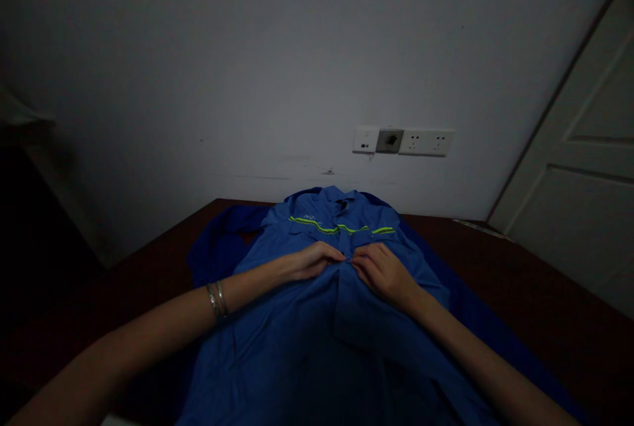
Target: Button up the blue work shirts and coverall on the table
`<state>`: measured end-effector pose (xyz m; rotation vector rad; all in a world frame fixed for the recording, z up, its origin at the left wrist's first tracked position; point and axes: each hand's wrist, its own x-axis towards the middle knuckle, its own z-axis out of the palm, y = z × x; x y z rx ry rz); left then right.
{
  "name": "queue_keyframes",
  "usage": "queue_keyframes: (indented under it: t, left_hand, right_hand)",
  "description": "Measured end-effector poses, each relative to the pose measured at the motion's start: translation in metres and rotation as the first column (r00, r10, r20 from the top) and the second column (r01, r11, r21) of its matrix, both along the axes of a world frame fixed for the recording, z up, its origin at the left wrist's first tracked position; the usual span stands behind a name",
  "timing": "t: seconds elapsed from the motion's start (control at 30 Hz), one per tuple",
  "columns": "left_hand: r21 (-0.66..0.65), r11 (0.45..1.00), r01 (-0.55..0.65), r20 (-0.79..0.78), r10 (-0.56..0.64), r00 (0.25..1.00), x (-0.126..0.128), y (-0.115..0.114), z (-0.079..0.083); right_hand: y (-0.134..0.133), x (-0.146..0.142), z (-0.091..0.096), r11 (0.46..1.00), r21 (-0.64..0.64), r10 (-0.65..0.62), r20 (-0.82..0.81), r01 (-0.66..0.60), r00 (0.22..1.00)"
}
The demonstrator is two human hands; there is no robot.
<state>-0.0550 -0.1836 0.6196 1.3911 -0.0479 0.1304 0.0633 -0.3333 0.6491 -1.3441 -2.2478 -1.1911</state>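
A blue work jacket (292, 320) lies spread on a dark reddish-brown table, its collar toward the wall and yellow-green stripes across the chest. Darker blue sleeves reach out on both sides. My left hand (316, 259) pinches the left edge of the front opening at mid-chest. Close beside it, my right hand (379, 269) has its fingertips closed on the opposite edge of the opening. The fingertips of both hands nearly meet at the placket. Whether a button sits between them is too small and dim to tell. Two bracelets circle my left forearm.
Behind the table (163, 251) stands a pale wall carrying a row of sockets and a switch (403, 141). A white panelled door (589, 214) is at the right. Dark furniture (39, 214) stands at the far left. The light is dim.
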Motion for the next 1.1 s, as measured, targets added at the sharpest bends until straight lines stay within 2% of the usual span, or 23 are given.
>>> queue_keyframes:
  t: [0.1, 0.3, 0.47, 0.57, 0.63, 0.73, 0.8, 0.87, 0.93, 1.0, 1.1]
  left_hand:
    - [-0.14, 0.99, 0.003, -0.066, -0.013, 0.998, 0.001, 0.0, 0.0]
    - [-0.141, 0.99, 0.03, -0.121, -0.047, 0.992, -0.003, -0.002, 0.004]
    - [0.012, 0.994, -0.111, -0.083, 0.112, 0.99, -0.006, -0.004, 0.004]
    - [0.163, 0.954, -0.253, -0.01, 0.258, 0.966, -0.007, -0.003, 0.002]
    - [0.253, 0.894, -0.369, 0.056, 0.367, 0.928, -0.007, 0.001, 0.002]
    - [0.369, 0.787, -0.495, 0.181, 0.461, 0.869, -0.011, 0.006, 0.005]
    - [0.465, 0.677, -0.57, 0.278, 0.5, 0.82, -0.019, 0.005, 0.008]
    - [0.569, 0.542, -0.618, 0.37, 0.502, 0.782, -0.03, -0.001, 0.01]
    - [0.67, 0.424, -0.609, 0.445, 0.428, 0.787, -0.042, -0.01, 0.01]
    - [0.764, 0.33, -0.555, 0.475, 0.295, 0.829, -0.052, -0.021, 0.007]
    - [0.882, 0.205, -0.424, 0.406, 0.122, 0.905, -0.062, -0.035, -0.002]
  right_hand:
    - [-0.002, 0.002, 0.001, 1.0, -0.006, 0.007, 0.115, -0.006, 0.993]
    - [-0.009, 0.006, 0.0, 0.999, -0.041, -0.022, 0.254, 0.033, 0.967]
    - [-0.009, 0.011, -0.001, 0.995, -0.056, -0.068, 0.254, 0.085, 0.965]
    - [-0.009, 0.011, -0.002, 0.986, -0.082, -0.127, 0.202, 0.146, 0.971]
    - [-0.011, 0.009, -0.002, 0.98, -0.096, -0.16, 0.155, 0.176, 0.975]
    - [-0.02, 0.004, -0.002, 0.978, -0.104, -0.175, 0.074, 0.183, 0.982]
    - [-0.027, -0.001, -0.002, 0.979, -0.114, -0.166, 0.033, 0.169, 0.986]
    - [-0.035, -0.007, -0.004, 0.98, -0.13, -0.153, -0.001, 0.152, 0.988]
    - [-0.042, -0.015, -0.006, 0.977, -0.159, -0.149, -0.033, 0.142, 0.988]
    - [-0.048, -0.024, -0.009, 0.958, -0.244, -0.174, -0.081, 0.15, 0.981]
    - [-0.055, -0.04, -0.014, 0.869, -0.47, -0.261, -0.17, 0.155, 0.95]
